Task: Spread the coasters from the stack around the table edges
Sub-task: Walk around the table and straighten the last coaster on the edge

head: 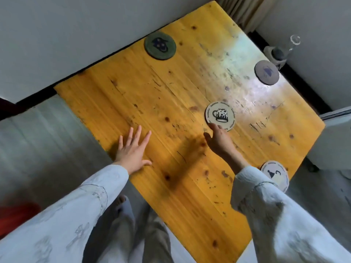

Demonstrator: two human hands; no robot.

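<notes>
A beige coaster with a mug drawing [220, 114] lies near the middle of the yellow wooden table [152, 103]. My right hand [218, 140] touches its near edge with the fingertips. My left hand [133, 149] rests flat on the table near the left edge, fingers spread, holding nothing. A dark green coaster [160, 45] sits at the far edge. A grey coaster [266, 72] lies at the right far edge. A pale coaster with a smiling face [275, 174] lies at the right near edge, partly hidden by my right sleeve.
A clear glass vessel [281, 51] stands on the floor beyond the table's right far corner. A white piece of furniture [334, 141] stands to the right of the table. A beige curtain [245, 10] hangs behind. My legs are below the near edge.
</notes>
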